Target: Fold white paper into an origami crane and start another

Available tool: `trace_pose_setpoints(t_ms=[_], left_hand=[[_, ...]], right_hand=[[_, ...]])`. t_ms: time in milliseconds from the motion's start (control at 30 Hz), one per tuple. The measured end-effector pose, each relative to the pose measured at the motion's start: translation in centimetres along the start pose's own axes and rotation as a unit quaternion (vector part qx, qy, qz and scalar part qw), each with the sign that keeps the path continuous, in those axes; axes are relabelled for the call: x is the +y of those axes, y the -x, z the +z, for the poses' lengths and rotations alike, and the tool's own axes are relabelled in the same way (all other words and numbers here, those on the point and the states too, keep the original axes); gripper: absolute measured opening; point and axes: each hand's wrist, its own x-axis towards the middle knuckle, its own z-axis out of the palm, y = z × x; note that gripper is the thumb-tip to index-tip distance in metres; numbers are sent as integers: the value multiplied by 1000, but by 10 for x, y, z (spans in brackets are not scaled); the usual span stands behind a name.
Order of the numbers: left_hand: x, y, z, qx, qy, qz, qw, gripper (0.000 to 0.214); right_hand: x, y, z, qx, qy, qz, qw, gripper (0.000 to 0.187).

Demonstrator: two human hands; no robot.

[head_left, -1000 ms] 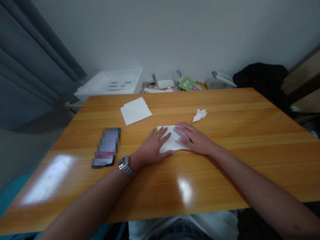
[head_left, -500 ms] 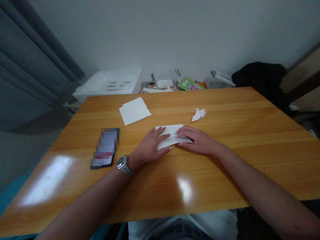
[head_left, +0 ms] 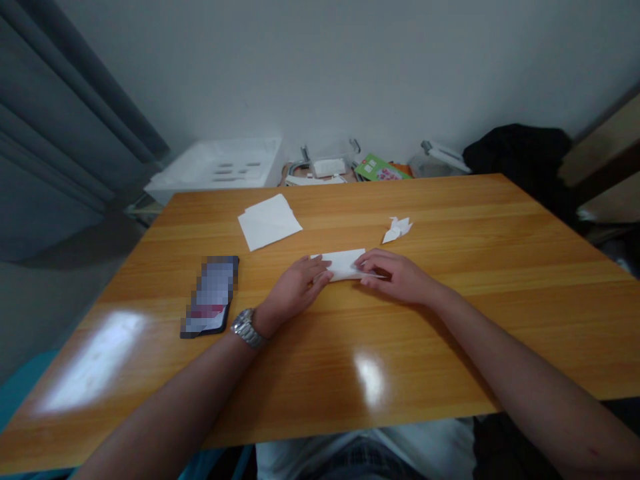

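At the middle of the orange-toned wooden table (head_left: 400, 373), a folded white paper strip (head_left: 343, 264) lies between the two hands, its long axis running side to side. The left hand (head_left: 295, 290) rests on its left end, fingers together on top; the right hand (head_left: 395, 277) curls narrowly over its right end, apparently pinching it. Neither hand is clearly nearer. A small origami crane (head_left: 397, 230) sits just beyond.

A shiny silver metal watch (head_left: 247, 328) sits just above the left hand (head_left: 295, 290). At the bottom middle are a white shirt (head_left: 425, 450) and what look like dark checked pants (head_left: 363, 461).
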Motion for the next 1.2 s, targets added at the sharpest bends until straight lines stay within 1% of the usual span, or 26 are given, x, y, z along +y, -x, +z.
trace_pose_setpoints(t_ms=[133, 300, 467, 667, 800, 967, 1100, 1200], left_hand=[[1, 0, 0, 8, 8, 1, 1000, 40], [2, -1, -1, 21, 23, 15, 999, 39], [-1, -1, 1, 18, 18, 20, 999, 38], [-2, -2, 0, 12, 6, 1, 1000, 37], [-2, -3, -1, 7, 16, -5, 1000, 38], [-5, -4, 0, -1, 31, -8, 999, 40], [-8, -4, 2, 4, 24, -13, 1000, 41], [-9, -4, 4, 18, 23, -27, 999, 37]], right_hand=[[4, 0, -1, 5, -12, 6, 1000, 27], [10, 1, -4, -7, -14, -6, 1000, 25], [14, 2, -6, -14, -4, 21, 1000, 27], [14, 2, -6, -11, 4, 49, 999, 27], [14, 1, -8, -18, 3, 66, 998, 26], [15, 0, -10, -24, -2, 72, 997, 29], [17, 0, -8, -10, 4, 77, 997, 29], [18, 0, -4, 5, 12, 86, 996, 26]])
